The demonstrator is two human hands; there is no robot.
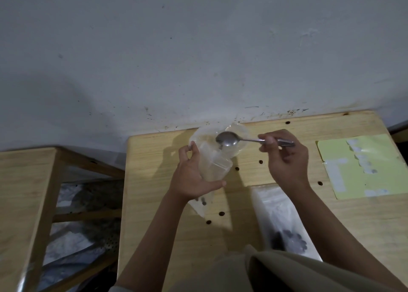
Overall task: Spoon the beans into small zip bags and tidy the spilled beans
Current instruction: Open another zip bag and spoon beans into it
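Left hand [191,177] grips clear, crumpled zip bag [215,159]; few beans [203,201] inside.

The left hand [191,177] grips a clear bag [217,157]; the right hand [284,157] pinches a spoon [229,139] over its mouth.

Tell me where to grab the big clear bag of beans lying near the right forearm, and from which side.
Probably grip the bean bag at its far, mostly empty end, coming from the far side of the table. It lies flat with the dark beans pooled at the near end, so lifting there should keep them settled.

Dim, soft focus, wide-angle edge distortion
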